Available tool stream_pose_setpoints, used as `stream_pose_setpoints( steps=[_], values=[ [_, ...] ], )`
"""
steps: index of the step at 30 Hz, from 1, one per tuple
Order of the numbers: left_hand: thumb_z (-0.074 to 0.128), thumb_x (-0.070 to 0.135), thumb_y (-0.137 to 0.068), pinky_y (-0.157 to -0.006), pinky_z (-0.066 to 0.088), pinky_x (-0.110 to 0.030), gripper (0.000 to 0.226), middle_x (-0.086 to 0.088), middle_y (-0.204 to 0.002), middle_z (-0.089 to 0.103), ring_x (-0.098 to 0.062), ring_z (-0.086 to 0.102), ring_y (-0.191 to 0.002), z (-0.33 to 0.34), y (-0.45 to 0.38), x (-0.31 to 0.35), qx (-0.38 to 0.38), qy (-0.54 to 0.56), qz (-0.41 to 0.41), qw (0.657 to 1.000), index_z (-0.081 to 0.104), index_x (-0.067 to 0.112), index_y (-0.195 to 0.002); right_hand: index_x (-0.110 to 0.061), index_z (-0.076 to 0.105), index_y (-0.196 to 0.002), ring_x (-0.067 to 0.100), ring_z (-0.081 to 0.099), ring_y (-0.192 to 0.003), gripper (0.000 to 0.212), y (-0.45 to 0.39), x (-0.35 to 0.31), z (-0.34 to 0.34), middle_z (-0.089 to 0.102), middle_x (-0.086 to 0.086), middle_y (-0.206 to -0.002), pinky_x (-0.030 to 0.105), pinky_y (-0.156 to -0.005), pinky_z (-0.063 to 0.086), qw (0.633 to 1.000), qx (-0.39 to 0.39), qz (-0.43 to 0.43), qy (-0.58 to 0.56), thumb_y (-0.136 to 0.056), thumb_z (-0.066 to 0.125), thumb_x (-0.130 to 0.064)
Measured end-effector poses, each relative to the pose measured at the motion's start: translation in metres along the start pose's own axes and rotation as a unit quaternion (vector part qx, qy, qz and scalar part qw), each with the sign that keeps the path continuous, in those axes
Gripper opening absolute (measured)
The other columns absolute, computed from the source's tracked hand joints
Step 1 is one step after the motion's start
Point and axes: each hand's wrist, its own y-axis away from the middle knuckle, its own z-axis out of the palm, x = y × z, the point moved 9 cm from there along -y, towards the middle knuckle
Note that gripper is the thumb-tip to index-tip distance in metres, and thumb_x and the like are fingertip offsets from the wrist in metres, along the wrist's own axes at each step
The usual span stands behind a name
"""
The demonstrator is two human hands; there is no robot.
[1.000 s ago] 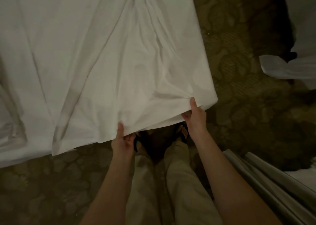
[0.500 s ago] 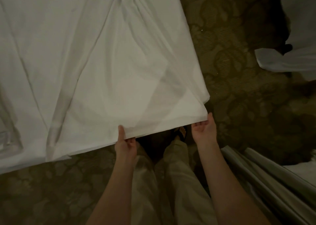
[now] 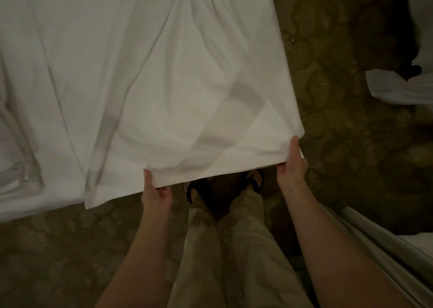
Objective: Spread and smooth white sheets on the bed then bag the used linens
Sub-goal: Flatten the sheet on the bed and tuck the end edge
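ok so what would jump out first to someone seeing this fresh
The big white sheet fills the upper left, creased and lifted along its near edge. Both hands hold that edge: the left hand pinches it at center, the right hand at the sheet's right corner. Below the edge, sandaled feet stand on dark patterned carpet.

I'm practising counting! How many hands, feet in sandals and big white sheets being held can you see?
Hands: 2, the left hand and the right hand, each pinching the sheet's edge.
Feet in sandals: 2, the left foot and the right foot.
White sheet being held: 1.
Total: 5.
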Motion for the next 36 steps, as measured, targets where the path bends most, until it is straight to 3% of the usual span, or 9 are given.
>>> stream_pose_setpoints(
  steps=[7,12,15,18,20,25,31,34,36],
  values=[
    [0.066,0.027,-0.090,-0.066,0.059,-0.025,0.019,-0.003,-0.096,0.074,-0.014,0.072,-0.085,-0.027,-0.016,0.040,0.003,0.014,0.007,1.000,0.066,0.012,-0.102,-0.020,0.054,-0.132,0.018,0.061,-0.112,0.066,0.034,0.052,0.033,0.064,0.001,-0.125,0.037,-0.093,0.053,0.991,-0.119,0.036,0.057,-0.071,0.078,-0.023],
    [0.070,0.023,-0.088,-0.075,0.058,-0.025,0.017,-0.004,-0.102,0.069,-0.014,0.067,-0.085,-0.051,-0.030,0.075,0.047,0.008,0.023,0.999,0.063,0.010,-0.098,-0.017,0.058,-0.119,0.019,0.062,-0.111,0.037,0.019,0.047,0.009,0.062,0.004,-0.125,0.030,-0.080,0.057,0.996,-0.048,-0.012,0.076,-0.085,0.071,-0.013],
    [0.074,0.019,-0.084,-0.068,0.058,-0.026,0.019,-0.005,-0.098,0.067,-0.015,0.063,-0.081,-0.071,-0.042,0.083,0.059,-0.081,0.012,0.995,0.062,0.009,-0.095,-0.013,0.054,-0.130,0.019,0.060,-0.113,0.052,0.007,0.034,0.000,0.061,0.003,-0.128,0.027,-0.072,0.058,0.996,-0.019,-0.023,0.085,-0.082,0.074,-0.014],
    [0.071,0.013,-0.086,-0.077,0.060,-0.032,0.019,-0.009,-0.110,0.067,-0.021,0.066,-0.098,-0.078,-0.049,0.094,0.038,-0.050,0.004,0.998,0.062,0.007,-0.102,-0.016,0.053,-0.133,0.015,0.064,-0.108,0.066,0.007,0.039,-0.002,0.062,0.002,-0.129,0.024,-0.065,0.057,0.998,-0.013,-0.004,0.067,-0.072,0.079,-0.017],
    [0.072,0.016,-0.086,-0.086,0.057,-0.034,0.028,-0.009,-0.111,0.066,-0.023,0.063,-0.106,-0.080,-0.055,0.114,0.049,-0.034,0.022,0.998,0.059,0.008,-0.110,-0.018,0.055,-0.131,0.014,0.064,-0.107,0.055,0.016,0.051,0.004,0.063,0.001,-0.125,0.023,-0.066,0.058,0.997,-0.024,0.010,0.073,-0.079,0.074,-0.018],
    [0.073,0.023,-0.085,-0.073,0.059,-0.032,0.040,-0.007,-0.107,0.065,-0.023,0.064,-0.100,-0.084,-0.070,0.151,0.044,-0.031,0.045,0.998,0.055,0.009,-0.118,-0.014,0.060,-0.109,0.015,0.064,-0.104,0.023,0.048,0.109,0.036,0.065,0.005,-0.119,0.029,-0.078,0.059,0.989,-0.072,0.041,0.126,-0.087,0.067,-0.012],
    [0.070,0.021,-0.087,-0.084,0.056,-0.035,0.023,-0.004,-0.095,0.065,-0.017,0.063,-0.088,-0.093,-0.078,0.155,0.023,-0.137,0.037,0.990,0.059,0.008,-0.104,-0.013,0.056,-0.094,0.016,0.064,-0.100,0.015,0.055,0.111,0.020,0.062,0.006,-0.118,0.032,-0.084,0.056,0.987,0.027,-0.014,0.158,-0.087,0.069,-0.011],
    [0.069,0.020,-0.088,-0.074,0.059,-0.028,0.026,-0.007,-0.099,0.068,-0.018,0.067,-0.090,-0.101,-0.078,0.159,-0.005,-0.187,0.053,0.981,0.062,0.003,-0.107,-0.011,0.057,-0.095,0.018,0.064,-0.089,0.013,0.062,0.114,0.021,0.064,0.010,-0.108,0.036,-0.090,0.052,0.962,-0.005,0.026,0.271,-0.090,0.066,-0.018],
    [0.070,0.022,-0.088,-0.070,0.058,-0.025,0.022,-0.007,-0.092,0.070,-0.018,0.069,-0.083,-0.113,-0.073,0.159,0.004,-0.274,0.049,0.960,0.065,0.004,-0.099,-0.004,0.061,-0.098,0.021,0.065,-0.086,0.023,0.075,0.130,0.024,0.067,0.013,-0.099,0.034,-0.084,0.051,0.899,-0.063,0.069,0.428,-0.091,0.064,-0.026]
  ],
)
